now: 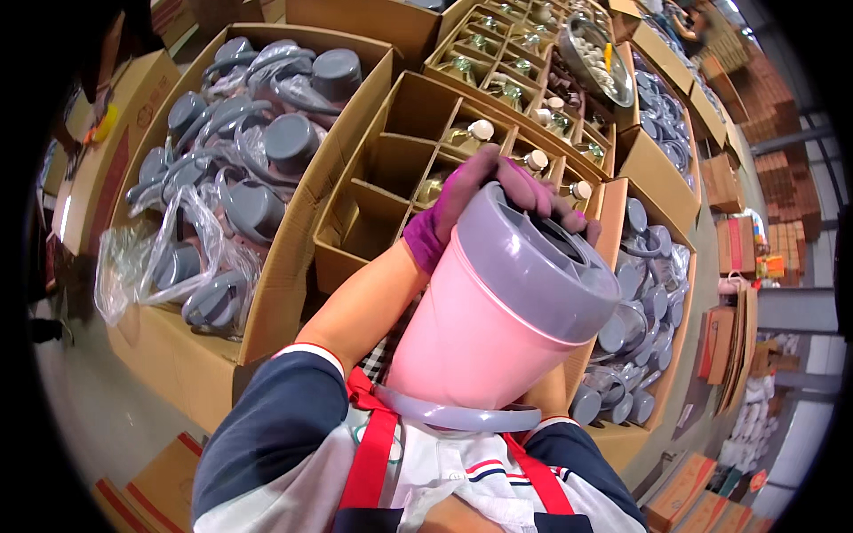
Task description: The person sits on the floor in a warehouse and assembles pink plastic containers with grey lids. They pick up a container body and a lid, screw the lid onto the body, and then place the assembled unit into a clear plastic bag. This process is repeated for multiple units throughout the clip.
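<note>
A pink plastic jug casing (480,329) with a wide grey collar (533,266) is held tilted against my chest, its grey end pointing away and slightly right. A grey band (458,416) shows at its near end. My left hand (475,191), in a purple glove, curls over the far edge of the collar. My right hand (573,218) is mostly hidden behind the casing; only gloved fingertips show at the collar's far rim. Just beyond my hands stands a divided carton (382,155) with glass bottles (471,135) in some compartments, several white-capped.
On the left, an open carton (258,293) holds grey lidded parts with handles and clear plastic bags. More cartons of grey parts (635,302) stand at right. Farther back, a metal bowl (595,62) of small pale pieces rests on another divided carton (498,44). Stacked cardboard lines the right.
</note>
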The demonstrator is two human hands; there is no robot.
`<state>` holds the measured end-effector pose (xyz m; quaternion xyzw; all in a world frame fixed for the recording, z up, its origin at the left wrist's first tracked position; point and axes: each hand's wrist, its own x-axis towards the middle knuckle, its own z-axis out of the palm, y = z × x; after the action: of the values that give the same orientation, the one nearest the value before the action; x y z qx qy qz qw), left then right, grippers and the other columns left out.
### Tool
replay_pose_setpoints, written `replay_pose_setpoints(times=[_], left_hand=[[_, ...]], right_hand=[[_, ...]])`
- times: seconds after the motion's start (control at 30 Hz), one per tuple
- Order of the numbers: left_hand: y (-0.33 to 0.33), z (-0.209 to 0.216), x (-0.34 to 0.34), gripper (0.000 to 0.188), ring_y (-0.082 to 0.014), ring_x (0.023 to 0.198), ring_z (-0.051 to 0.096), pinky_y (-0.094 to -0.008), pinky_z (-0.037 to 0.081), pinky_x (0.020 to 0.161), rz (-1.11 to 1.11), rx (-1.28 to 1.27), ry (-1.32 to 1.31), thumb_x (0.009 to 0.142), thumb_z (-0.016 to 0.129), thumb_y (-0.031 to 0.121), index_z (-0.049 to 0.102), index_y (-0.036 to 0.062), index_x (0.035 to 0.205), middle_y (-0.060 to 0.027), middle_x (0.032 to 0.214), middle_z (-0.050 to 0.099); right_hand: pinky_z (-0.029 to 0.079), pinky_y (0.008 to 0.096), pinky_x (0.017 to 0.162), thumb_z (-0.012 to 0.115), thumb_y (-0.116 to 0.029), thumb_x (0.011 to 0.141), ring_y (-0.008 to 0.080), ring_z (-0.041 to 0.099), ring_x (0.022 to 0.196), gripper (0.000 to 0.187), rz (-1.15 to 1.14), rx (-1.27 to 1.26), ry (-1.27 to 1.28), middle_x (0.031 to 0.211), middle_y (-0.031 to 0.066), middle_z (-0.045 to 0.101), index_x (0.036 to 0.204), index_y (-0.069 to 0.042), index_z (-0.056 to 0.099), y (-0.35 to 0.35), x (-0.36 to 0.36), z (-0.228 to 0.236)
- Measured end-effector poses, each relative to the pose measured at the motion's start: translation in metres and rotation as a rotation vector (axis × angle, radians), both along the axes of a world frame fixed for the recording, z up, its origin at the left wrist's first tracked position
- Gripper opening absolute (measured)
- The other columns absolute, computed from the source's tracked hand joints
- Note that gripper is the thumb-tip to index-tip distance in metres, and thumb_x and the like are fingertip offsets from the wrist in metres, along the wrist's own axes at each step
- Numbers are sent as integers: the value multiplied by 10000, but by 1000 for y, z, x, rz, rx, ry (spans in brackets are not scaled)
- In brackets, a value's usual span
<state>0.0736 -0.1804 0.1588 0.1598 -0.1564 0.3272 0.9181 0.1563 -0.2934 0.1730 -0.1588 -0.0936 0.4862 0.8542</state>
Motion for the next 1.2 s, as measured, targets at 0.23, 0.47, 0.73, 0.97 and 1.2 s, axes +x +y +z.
replay_pose_setpoints(times=[0.23, 0.47, 0.73, 0.97, 1.2], left_hand=[[-2, 8, -20, 700, -348, 889, 640, -470, 460, 1018, 108, 57, 213, 1050, 269, 502, 604, -29, 740, -224, 864, 670], [-17, 48, -64, 636, -299, 993, 654, -408, 479, 975, 726, 772, 422, 1045, 356, 490, 721, -26, 975, -180, 1016, 702], [-31, 66, -86, 609, -297, 1066, 644, -421, 449, 1018, 860, 769, 608, 1070, 309, 440, 692, -32, 1081, -189, 1135, 680], [-4, 95, -96, 597, -372, 1384, 431, -491, 238, 1185, 709, 1504, 553, 975, 412, 540, 706, 53, 1154, -200, 1346, 601], [-56, 147, -106, 274, -323, 1279, 527, -455, 407, 1038, 762, 1656, 692, 906, 650, 269, 714, 128, 1132, -103, 1215, 672]], right_hand=[[380, 461, 1089, 427, -495, 1019, 301, 541, 1181, 503, 35, -24, 25, 1130, 180, 639, 925, -45, 630, 7, -9, 6], [398, 447, 1064, 469, -455, 1014, 280, 550, 1141, 435, 60, -26, 39, 1076, 147, 639, 922, -59, 623, 11, -8, 12], [444, 373, 1017, 524, -448, 1012, 246, 579, 1103, 443, 166, -47, -104, 1104, 130, 644, 1053, -16, 609, 3, -18, 35], [413, 371, 1069, 363, -539, 1039, 268, 573, 1181, 628, 147, -384, -865, 1235, 162, 636, 1164, 20, 618, -47, 27, 80], [444, 391, 1035, 341, -503, 1063, 241, 596, 1180, 626, 519, -91, -700, 1228, 150, 657, 1308, 24, 574, -32, 55, 72]])
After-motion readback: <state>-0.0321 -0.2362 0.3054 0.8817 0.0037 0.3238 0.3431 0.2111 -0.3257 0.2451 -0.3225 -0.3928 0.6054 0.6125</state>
